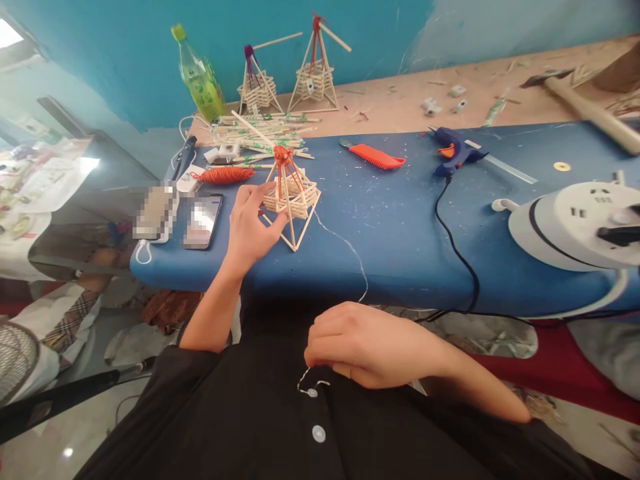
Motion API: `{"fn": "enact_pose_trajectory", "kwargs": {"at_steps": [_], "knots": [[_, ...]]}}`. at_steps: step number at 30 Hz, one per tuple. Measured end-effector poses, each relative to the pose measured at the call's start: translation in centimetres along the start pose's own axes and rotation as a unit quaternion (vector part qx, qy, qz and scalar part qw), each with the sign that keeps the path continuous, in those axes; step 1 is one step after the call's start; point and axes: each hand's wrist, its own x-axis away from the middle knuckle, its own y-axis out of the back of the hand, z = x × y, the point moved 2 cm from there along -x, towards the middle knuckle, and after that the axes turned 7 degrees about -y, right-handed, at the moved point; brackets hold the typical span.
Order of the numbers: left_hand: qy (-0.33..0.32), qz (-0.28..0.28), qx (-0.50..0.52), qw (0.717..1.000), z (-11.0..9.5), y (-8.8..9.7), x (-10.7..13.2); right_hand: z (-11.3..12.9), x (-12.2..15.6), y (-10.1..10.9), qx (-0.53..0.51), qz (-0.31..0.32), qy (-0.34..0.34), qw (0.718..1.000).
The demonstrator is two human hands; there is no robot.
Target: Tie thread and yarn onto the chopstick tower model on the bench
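Observation:
A small pyramid-shaped lantern frame of thin wooden sticks, tied at the top with orange cord, stands on the blue table. My left hand grips its left side, thumb in front and fingers behind. From the frame a thin pale wire runs down over the table edge to my right hand. That hand is closed on the wire, low in front of my dark shirt. The wire's loose end curls out below my fingers, by a shirt button.
Behind stand two similar stick frames and a green bottle. Around lie loose sticks, an orange cord bundle, a phone, a red-handled cutter, a blue glue gun, a hammer and a white power strip tower.

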Motion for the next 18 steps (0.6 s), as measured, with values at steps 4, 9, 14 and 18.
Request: {"fn": "enact_pose_trajectory", "kwargs": {"at_steps": [4,9,14,18], "knots": [[0.005,-0.054,0.021,0.998,0.4,-0.3,0.7,-0.5,0.0,-1.0,-0.012,0.059,-0.018,0.998],[0.023,-0.084,0.046,0.995,0.9,-0.8,1.2,-0.5,0.1,1.2,-0.016,-0.047,-0.066,0.997],[0.013,-0.079,0.048,0.996,1.0,-1.1,1.2,-1.7,-0.1,6.5,0.169,-0.18,-0.22,0.944],[0.011,-0.079,0.051,0.996,1.1,-1.3,1.2,-4.3,-0.9,9.8,0.299,-0.213,-0.334,0.868]]}}
